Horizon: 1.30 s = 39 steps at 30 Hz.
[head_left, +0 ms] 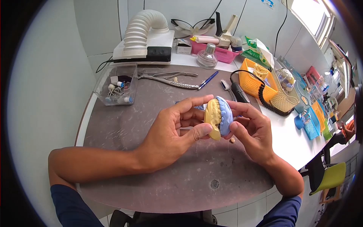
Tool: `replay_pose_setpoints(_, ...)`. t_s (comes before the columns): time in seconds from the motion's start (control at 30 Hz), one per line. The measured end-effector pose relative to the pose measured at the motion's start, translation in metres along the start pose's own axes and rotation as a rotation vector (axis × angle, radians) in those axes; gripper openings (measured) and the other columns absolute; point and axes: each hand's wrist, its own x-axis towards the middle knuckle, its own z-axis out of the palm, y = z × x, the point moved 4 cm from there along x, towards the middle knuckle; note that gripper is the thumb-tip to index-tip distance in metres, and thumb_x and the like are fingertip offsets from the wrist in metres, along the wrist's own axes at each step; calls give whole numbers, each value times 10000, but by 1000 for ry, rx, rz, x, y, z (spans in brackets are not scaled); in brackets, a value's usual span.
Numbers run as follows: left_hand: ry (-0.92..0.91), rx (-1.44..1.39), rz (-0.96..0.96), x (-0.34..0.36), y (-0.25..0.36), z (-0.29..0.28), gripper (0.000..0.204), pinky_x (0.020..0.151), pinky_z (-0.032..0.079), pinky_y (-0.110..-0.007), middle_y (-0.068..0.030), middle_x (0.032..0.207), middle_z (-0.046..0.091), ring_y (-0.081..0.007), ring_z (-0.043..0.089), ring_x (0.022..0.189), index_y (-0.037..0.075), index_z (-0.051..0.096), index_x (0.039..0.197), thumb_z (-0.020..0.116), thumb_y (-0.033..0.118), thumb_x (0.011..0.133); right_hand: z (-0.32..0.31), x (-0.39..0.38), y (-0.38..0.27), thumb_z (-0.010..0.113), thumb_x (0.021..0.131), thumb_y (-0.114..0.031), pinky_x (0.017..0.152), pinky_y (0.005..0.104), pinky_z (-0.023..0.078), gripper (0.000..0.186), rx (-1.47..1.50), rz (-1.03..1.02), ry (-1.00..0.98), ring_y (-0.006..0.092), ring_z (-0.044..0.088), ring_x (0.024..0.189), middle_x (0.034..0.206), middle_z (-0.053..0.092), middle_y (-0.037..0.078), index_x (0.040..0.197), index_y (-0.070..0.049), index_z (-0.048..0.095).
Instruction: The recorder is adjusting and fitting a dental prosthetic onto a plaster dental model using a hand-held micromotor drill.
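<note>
Above the grey-brown work mat (159,193) I hold two dental casts pressed together at their teeth. The yellow dental cast (213,117) is on the left, pinched between thumb and fingers of my left hand (172,130). On the right, the blue dental cast (225,117) is gripped by my right hand (254,130), thumb on its near end and fingers behind. The fingers behind both casts are partly hidden. A small tan piece (232,140) lies on the mat just below my right thumb.
Pliers (166,80), a blue pen (208,80), a brush (227,87) and a dark handpiece (239,92) with a coiled cord lie beyond my hands. A clear box of burs (117,85) is at left. Yellow baskets (245,85) stand right; a white hose unit (145,41) and glass bottle (207,56) are behind.
</note>
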Motion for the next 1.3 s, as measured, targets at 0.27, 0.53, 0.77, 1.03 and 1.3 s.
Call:
replay_pose_setpoints(0.27,3,11,-22,2,-5,-4,568,856,547,-278,-121,1064,657,-130,635,960,11,406,1388,680,69,894,-3,-2,5,663,921,-112,703,230,560,265,111,-20,89,121,667,858,970,644,96,1122,38,577)
replay_pose_setpoints(0.53,-43,-14,-74,0,-4,0,740,959,528,-323,-157,1207,607,-185,616,1103,56,310,1442,735,45,835,-1,-3,-4,808,774,-177,617,258,550,525,-460,-395,-4,140,661,780,961,669,118,1213,3,585)
replay_pose_setpoints(0.77,-58,22,-65,-1,-3,6,720,944,529,-309,-124,1160,623,-181,628,1074,58,364,1406,763,35,807,7,-7,-17,850,670,-199,630,291,548,600,-670,-421,10,209,663,774,959,667,132,1190,-20,611)
replay_pose_setpoints(1.03,-102,109,85,-3,-2,4,673,975,525,-328,-89,1305,536,-187,584,1148,75,457,1366,779,31,776,9,-13,-26,831,638,-166,705,337,552,606,-729,-531,79,252,670,824,978,664,137,1185,-25,613)
replay_pose_setpoints(1.3,-88,950,721,-4,27,5,635,898,541,-333,-137,1227,584,-243,610,1095,48,581,1271,842,97,694,8,-11,-26,843,621,-146,575,258,519,632,-721,-619,99,179,654,787,1021,677,158,1184,21,610)
